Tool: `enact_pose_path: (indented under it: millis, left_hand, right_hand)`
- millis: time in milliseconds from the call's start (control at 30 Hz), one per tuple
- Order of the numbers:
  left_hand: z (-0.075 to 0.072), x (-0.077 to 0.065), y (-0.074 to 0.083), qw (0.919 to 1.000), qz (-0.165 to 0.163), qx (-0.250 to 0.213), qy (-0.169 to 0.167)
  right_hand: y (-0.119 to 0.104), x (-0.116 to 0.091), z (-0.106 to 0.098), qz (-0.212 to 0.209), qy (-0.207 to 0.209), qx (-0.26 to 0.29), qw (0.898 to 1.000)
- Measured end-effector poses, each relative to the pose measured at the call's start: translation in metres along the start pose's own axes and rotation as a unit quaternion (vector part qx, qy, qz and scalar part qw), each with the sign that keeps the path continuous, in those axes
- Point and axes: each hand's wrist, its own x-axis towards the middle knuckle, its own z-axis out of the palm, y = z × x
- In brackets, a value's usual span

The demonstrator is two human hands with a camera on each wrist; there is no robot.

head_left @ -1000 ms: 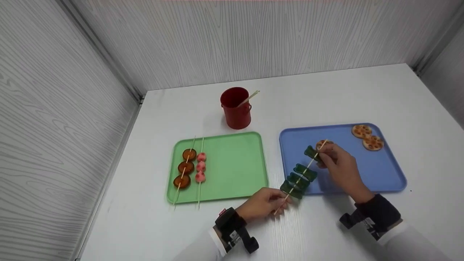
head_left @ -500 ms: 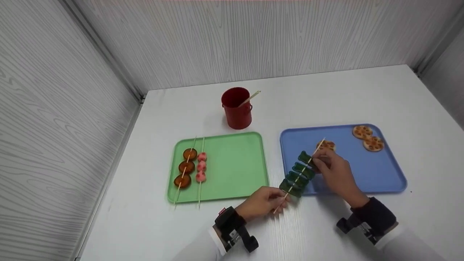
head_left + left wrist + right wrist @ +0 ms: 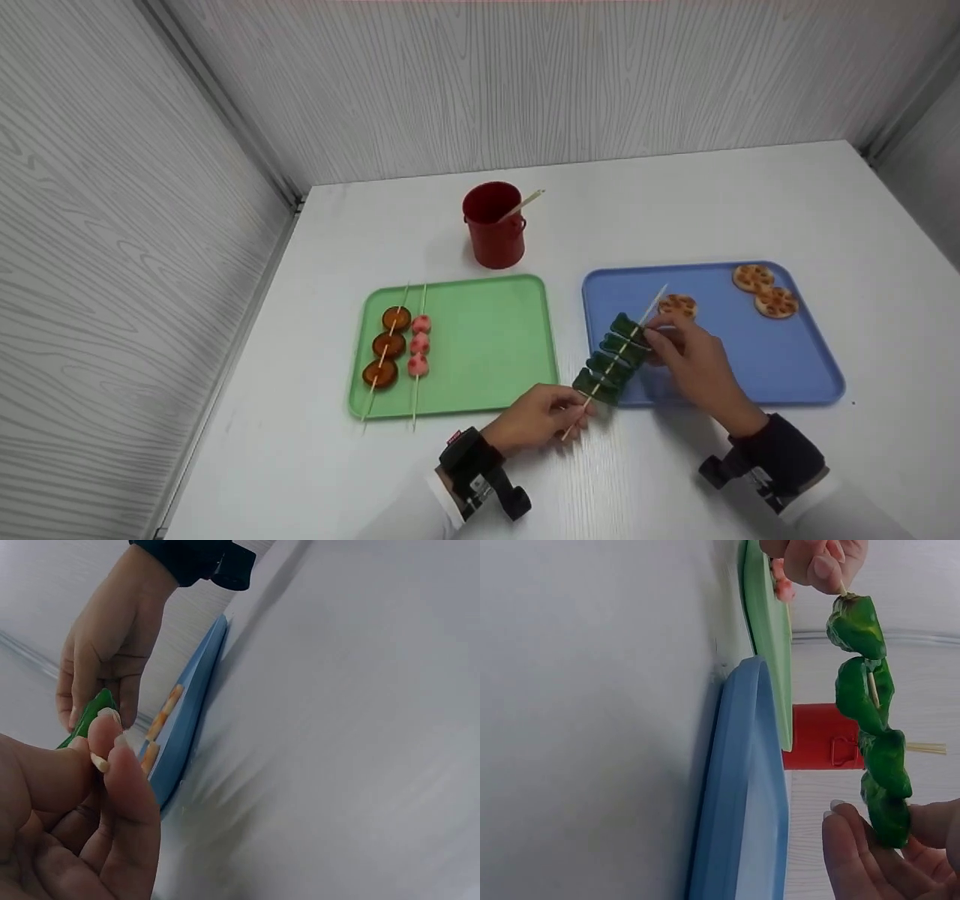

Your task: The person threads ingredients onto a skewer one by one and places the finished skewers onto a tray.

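Note:
My left hand [image 3: 536,418] pinches the lower end of a wooden skewer [image 3: 652,304] between thumb and fingers. Several green pepper pieces [image 3: 611,364] are threaded on it, packed close together. The right hand [image 3: 694,367] grips the uppermost pepper piece [image 3: 887,817] between thumb and fingers, and the skewer's bare tip sticks out beyond it. The loaded skewer slants over the left edge of the blue tray [image 3: 795,360]. In the left wrist view the skewer's blunt end [image 3: 100,763] shows between the left fingertips.
Lotus root slices lie on the blue tray: one slice [image 3: 679,306] behind the skewer tip, two slices [image 3: 765,291] at the far right. The green tray [image 3: 487,337] carries a skewer of brown rounds [image 3: 388,345] and one of pink balls [image 3: 419,344]. Behind stands a red bucket [image 3: 496,240] with sticks [image 3: 529,201].
The right hand has moved down the skewer toward the left hand. The uppermost pepper piece has slid with it, up against the others, leaving more bare skewer at the tip.

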Motion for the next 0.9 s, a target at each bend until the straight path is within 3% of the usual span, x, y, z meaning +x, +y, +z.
enact_pose_path:
  millis: [167, 300, 467, 667, 767, 900]
  left_hand:
    - [-0.012, -0.003, 0.000, 0.9995, 0.005, -0.029, 0.013]
    - [-0.021, -0.007, -0.004, 0.9989, 0.009, -0.021, 0.041]
    - [-0.035, -0.014, -0.004, 0.9961, 0.014, 0.009, 0.087]
    - [-0.055, -0.025, -0.007, 0.9885, 0.053, 0.058, 0.129]
    - [-0.064, -0.032, -0.010, 0.9830, 0.064, 0.091, 0.146]
    - [-0.074, -0.040, -0.013, 0.9734, 0.049, 0.136, 0.178]
  right_hand:
    - [0.000, 0.000, -0.004, 0.012, -0.017, 0.003, 1.000]
    - [0.003, -0.003, -0.008, -0.009, -0.040, -0.065, 0.997]
    - [0.007, -0.010, -0.013, -0.037, -0.082, -0.152, 0.984]
    - [0.007, -0.018, -0.020, -0.018, -0.131, -0.239, 0.962]
    - [0.008, -0.022, -0.021, -0.003, -0.141, -0.263, 0.954]
    - [0.007, -0.026, -0.022, -0.004, -0.154, -0.267, 0.951]
